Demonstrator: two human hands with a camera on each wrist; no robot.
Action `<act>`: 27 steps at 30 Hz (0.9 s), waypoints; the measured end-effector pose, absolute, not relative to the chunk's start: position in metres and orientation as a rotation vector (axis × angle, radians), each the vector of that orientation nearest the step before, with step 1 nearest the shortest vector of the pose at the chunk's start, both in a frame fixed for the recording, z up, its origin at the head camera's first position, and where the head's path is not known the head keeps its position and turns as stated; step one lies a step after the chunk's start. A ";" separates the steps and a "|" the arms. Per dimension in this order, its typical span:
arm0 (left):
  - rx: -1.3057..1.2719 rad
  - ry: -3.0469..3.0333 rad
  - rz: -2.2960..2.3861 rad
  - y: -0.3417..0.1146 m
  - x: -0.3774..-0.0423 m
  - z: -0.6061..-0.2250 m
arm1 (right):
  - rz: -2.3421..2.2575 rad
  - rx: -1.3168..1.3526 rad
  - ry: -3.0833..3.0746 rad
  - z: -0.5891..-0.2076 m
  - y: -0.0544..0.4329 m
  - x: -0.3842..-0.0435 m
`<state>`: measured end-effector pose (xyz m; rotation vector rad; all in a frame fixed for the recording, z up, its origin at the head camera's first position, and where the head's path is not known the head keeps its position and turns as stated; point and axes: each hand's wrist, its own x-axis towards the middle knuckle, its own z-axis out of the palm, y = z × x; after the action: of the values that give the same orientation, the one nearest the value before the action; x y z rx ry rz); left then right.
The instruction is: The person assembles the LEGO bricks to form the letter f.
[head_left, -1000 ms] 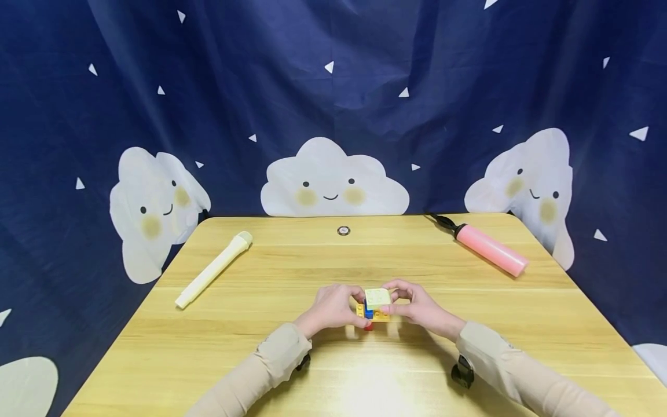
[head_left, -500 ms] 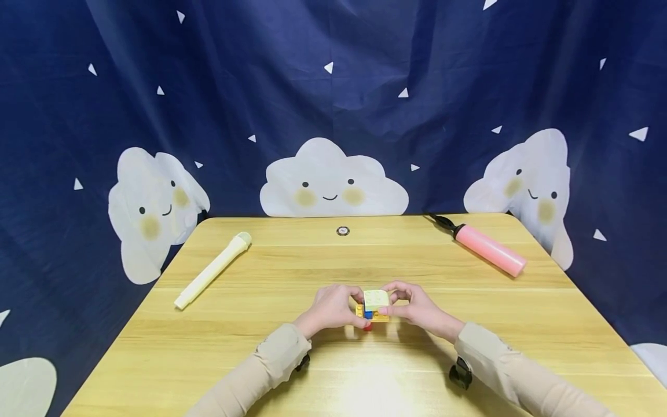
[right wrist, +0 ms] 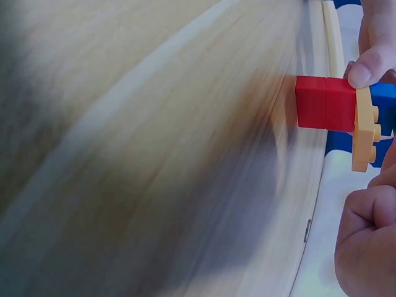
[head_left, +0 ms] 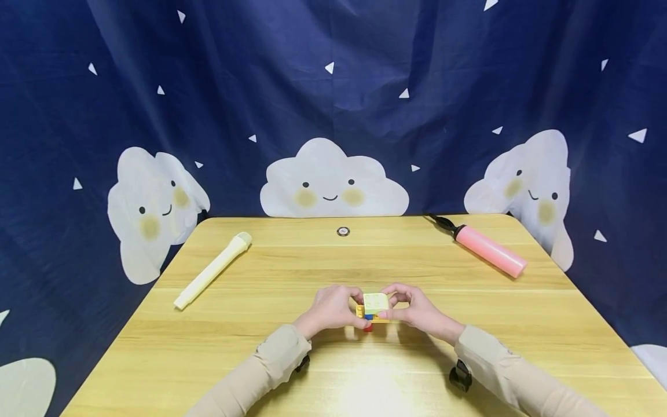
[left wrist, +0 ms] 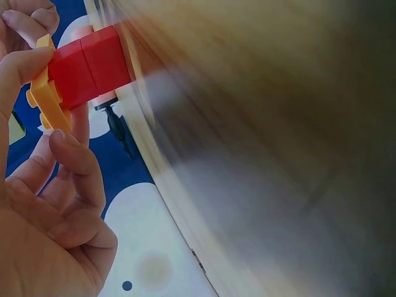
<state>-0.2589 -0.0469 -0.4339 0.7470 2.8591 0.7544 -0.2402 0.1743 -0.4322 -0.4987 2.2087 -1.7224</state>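
A small stack of toy bricks stands on the table between the two hands. At its bottom are two red bricks [right wrist: 325,103], one above the other. An orange studded plate [left wrist: 44,99] lies across them, with a blue brick [right wrist: 383,102] above it. Topmost is a pale yellow brick [head_left: 376,303] with a rounded corner, close over the blue one. The left hand [head_left: 333,307] grips the stack from the left at the orange plate, thumb at the near side. From the right, the right hand [head_left: 419,311] pinches the pale yellow brick between thumb and fingers.
A cream toy microphone [head_left: 213,270] lies at the table's left. A pink hand pump [head_left: 490,250] with a black handle lies at the back right. Near the back edge sits a small round disc [head_left: 343,231]. A dark blue cloud-print curtain [head_left: 333,104] hangs behind the table.
The pale yellow brick has come down slightly with the right hand, and less of the blue brick shows under it. The left hand has stayed in place.
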 end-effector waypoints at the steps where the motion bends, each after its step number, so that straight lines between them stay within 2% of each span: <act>1: 0.746 2.859 0.757 -0.047 -0.259 -0.434 | -1.721 -0.495 2.215 -0.432 0.174 -0.240; 27: 0.753 2.849 0.772 -0.047 -0.261 -0.435 | -1.701 -0.609 2.338 -0.437 0.173 -0.241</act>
<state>-0.2608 -0.0473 -0.4350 0.7533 2.8493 0.7723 -0.2412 0.1729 -0.4374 -0.6094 2.3384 -1.7014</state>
